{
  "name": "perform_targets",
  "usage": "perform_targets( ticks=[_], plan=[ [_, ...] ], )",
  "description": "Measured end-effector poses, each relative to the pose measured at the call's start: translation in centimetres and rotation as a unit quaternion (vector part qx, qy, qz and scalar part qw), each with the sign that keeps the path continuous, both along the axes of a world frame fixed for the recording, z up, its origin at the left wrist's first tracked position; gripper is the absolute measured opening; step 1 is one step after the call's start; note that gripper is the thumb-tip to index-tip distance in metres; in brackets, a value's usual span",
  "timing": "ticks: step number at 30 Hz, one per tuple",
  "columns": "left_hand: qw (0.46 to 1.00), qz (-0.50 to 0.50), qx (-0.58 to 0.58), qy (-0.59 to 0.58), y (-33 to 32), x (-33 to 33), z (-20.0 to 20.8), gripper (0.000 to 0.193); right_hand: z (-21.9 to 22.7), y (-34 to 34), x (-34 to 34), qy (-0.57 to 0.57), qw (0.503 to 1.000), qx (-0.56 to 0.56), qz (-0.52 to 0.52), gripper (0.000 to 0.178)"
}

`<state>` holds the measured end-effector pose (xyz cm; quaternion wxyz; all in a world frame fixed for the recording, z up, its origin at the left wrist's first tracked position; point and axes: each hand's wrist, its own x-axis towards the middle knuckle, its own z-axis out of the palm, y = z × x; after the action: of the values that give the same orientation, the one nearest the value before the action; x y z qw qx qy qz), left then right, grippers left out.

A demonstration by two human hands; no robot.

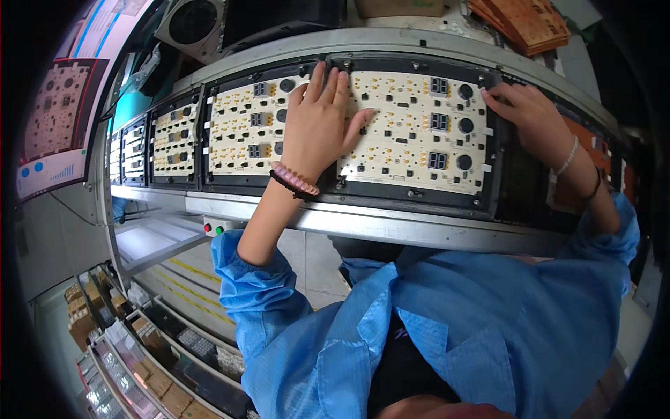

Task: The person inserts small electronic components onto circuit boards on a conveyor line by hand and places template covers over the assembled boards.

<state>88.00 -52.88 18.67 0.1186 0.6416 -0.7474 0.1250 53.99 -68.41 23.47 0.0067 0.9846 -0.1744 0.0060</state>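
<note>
A cream circuit board (412, 133) with yellow parts, black buttons, round black parts and digit displays lies in a black frame in front of me. My left hand (317, 126) rests with fingers stretched and thumb spread over this board's left edge and the neighbouring one. At the upper right edge of the same board, my right hand (525, 115) touches with its fingertips, the fingers loosely bent and apart. A similar board (234, 122) sits in the frame to the left, partly hidden by my left hand.
The frames stand in a metal rail (363, 218). More boards (174, 143) continue leftward. Orange boards (520, 24) are stacked at the back right. A screen (59, 115) is at the far left. A red and green button box (218, 227) hangs below the rail. Bins (160, 370) stand lower left.
</note>
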Motion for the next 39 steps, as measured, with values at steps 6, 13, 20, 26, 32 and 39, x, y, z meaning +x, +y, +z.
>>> perform_targets(
  ticks=[6, 13, 20, 26, 32, 39],
  plan=[
    [0.999, 0.023, 0.033, -0.033, 2.7, -0.2, -0.2, 0.078, 0.9, 2.3, -0.5, -0.02, 1.0, 0.003, -0.022, 0.055],
    [0.997, -0.005, 0.078, 0.009, 5.1, -0.3, 1.9, 0.08, 0.3, 6.5, -0.5, 0.003, 1.0, 0.002, -0.015, 0.05],
    [0.995, 0.007, 0.095, 0.024, 7.8, -1.0, 1.7, 0.082, 3.2, 7.3, -0.6, 0.048, 0.995, 0.083, -0.02, 0.047],
    [0.989, 0.009, 0.121, 0.087, 10.3, -1.7, 3.0, 0.068, 1.2, 11.0, -0.4, 0.043, 0.999, 0.009, 0.007, 0.047],
    [0.998, 0.057, 0.034, -0.013, 9.2, -4.6, 2.0, 0.063, 4.1, 6.3, 2.2, 0.074, 0.993, 0.039, 0.084, 0.055],
    [0.993, -0.041, 0.061, 0.097, 6.8, -11.2, 3.5, 0.066, 3.6, 7.8, 7.7, 0.172, 0.984, 0.022, -0.049, 0.065]
  ],
)
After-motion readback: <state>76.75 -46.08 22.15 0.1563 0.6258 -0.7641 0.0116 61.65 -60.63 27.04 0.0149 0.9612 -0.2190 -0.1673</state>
